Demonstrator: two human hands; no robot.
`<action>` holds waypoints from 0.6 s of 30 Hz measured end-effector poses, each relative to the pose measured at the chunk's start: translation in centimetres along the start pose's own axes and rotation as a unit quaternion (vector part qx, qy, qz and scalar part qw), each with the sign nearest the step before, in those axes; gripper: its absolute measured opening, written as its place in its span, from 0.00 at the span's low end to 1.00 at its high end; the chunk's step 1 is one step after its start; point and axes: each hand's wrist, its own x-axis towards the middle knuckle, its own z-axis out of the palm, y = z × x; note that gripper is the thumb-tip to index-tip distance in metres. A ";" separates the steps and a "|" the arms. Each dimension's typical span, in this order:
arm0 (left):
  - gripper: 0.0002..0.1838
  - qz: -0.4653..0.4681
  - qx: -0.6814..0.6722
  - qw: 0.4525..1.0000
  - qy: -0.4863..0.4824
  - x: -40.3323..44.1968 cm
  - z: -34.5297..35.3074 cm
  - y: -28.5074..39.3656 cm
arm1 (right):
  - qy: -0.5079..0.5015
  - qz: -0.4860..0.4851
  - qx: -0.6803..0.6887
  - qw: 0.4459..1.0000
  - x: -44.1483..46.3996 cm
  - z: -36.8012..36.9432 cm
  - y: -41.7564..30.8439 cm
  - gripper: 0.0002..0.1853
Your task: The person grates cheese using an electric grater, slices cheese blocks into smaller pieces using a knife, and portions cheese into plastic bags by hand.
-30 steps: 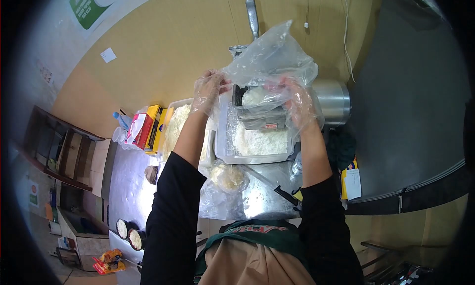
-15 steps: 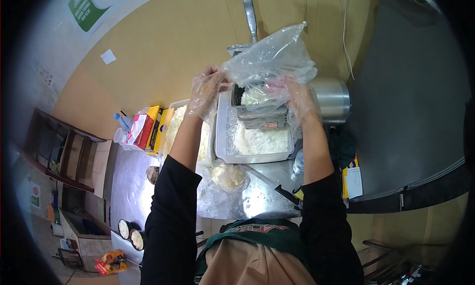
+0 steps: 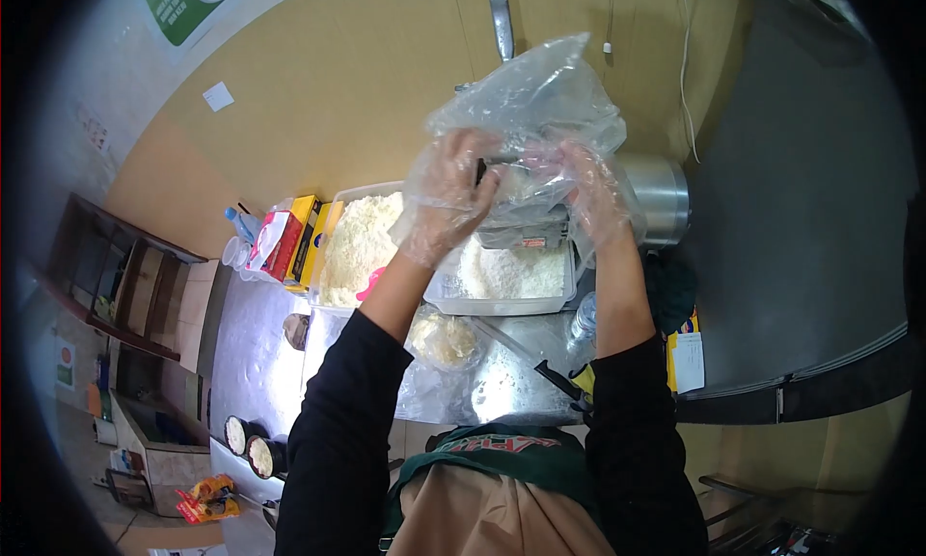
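Note:
A clear plastic bag (image 3: 540, 88) rises above a dark-rimmed container (image 3: 521, 199), which stands over a white tub of flour-like powder (image 3: 511, 276). My right hand (image 3: 596, 194), in a thin clear glove, is closed on the bag at the container's right side. Something pinkish shows through the plastic by its fingers. My left hand (image 3: 451, 199), gloved too, curls at the container's left edge beneath the bag. Its fingers and thumb bend around something that plastic and glare obscure. Left of it is a second tub of pale crumbly powder (image 3: 362, 238) with a pink tool (image 3: 369, 284).
A bagged pale lump (image 3: 444, 339) lies on the metal table (image 3: 506, 387) near a black-handled tool (image 3: 559, 378). At right stands a metal cylinder (image 3: 661, 199). Yellow and red boxes (image 3: 289, 243) are at left. Two filled black cups (image 3: 258, 452) stand lower left.
My left hand has moved right, from beside the container to its left edge, uncovering more of the left tub and the pink tool. My right hand stays at the bag.

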 end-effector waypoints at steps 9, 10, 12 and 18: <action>0.18 -0.029 -0.099 0.994 -0.037 -1.0 2.5 -1.3 | -0.129 0.057 0.100 0.985 1.3 0.9 0.3 0.24; 0.18 -0.029 -0.099 0.994 -0.037 -1.0 2.5 -1.3 | -0.161 0.048 0.122 0.978 1.3 0.9 0.0 0.22; 0.19 -0.086 -0.132 0.987 -0.040 -1.0 2.2 -0.9 | -0.137 0.044 0.147 0.979 1.8 0.7 0.6 0.22; 0.15 -0.094 -0.081 0.992 -0.019 -0.9 2.0 -1.0 | -0.105 0.057 0.172 0.978 1.9 0.9 0.7 0.16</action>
